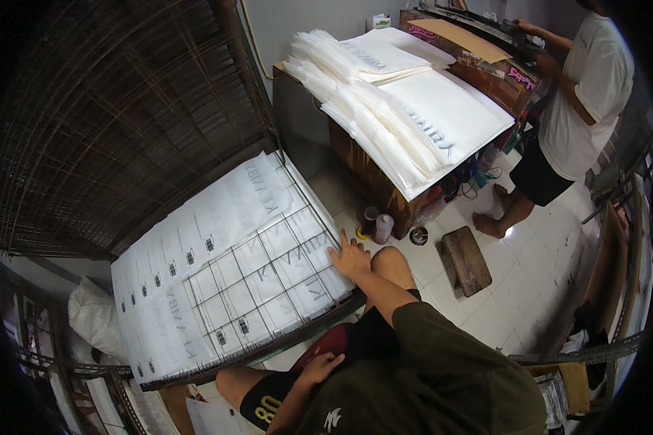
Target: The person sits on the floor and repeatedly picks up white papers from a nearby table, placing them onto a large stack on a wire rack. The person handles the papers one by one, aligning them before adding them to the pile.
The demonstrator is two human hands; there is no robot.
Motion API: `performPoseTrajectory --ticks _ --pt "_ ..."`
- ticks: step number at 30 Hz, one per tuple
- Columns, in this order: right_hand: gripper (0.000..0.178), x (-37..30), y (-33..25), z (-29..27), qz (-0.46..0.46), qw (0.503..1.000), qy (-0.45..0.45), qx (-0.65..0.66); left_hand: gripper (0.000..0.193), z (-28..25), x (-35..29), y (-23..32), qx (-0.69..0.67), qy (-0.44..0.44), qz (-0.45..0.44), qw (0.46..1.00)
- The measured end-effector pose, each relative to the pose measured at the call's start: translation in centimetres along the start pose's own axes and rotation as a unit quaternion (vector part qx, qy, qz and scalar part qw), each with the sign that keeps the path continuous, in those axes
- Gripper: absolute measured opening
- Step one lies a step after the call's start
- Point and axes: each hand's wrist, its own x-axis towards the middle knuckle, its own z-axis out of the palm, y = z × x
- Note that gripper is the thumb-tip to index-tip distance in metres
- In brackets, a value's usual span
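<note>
White translucent printed sheets lie on a wire-grid rack shelf before me. They carry dark lettering and small dark marks, and part of the grid runs over or shows through them. At the shelf's right edge is my right hand, its fingers spread and pointing at the frame. Whether it touches the edge I cannot tell. My left hand rests in my lap near the thigh, fingers loosely stretched, holding nothing I can see. Many more wire shelves stand tilted up at the upper left.
Stacked white printed sheets cover a wooden table ahead right. A co-worker stands beyond it at a bench. A small wooden stool, a bottle and a round tin are on the tiled floor. A white sack sits left.
</note>
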Motion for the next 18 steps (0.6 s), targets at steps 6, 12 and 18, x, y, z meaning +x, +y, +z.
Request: performPoseTrajectory --ticks 6,12,18 --pt "0.074 -0.3 -0.1 -0.2 -0.009 1.0 0.004 0.009 0.062 0.6 0.4 -1.5 -0.015 0.01 0.002 1.0" --pt "0.075 -0.4 -0.3 -0.3 0.004 1.0 -0.015 -0.001 0.061 0.9 0.2 -1.7 -0.016 0.027 -0.007 0.999" --pt "0.076 0.0 0.1 0.6 0.002 1.0 -0.009 0.008 0.067 0.7 -0.6 -0.8 0.036 -0.017 -0.003 0.999"
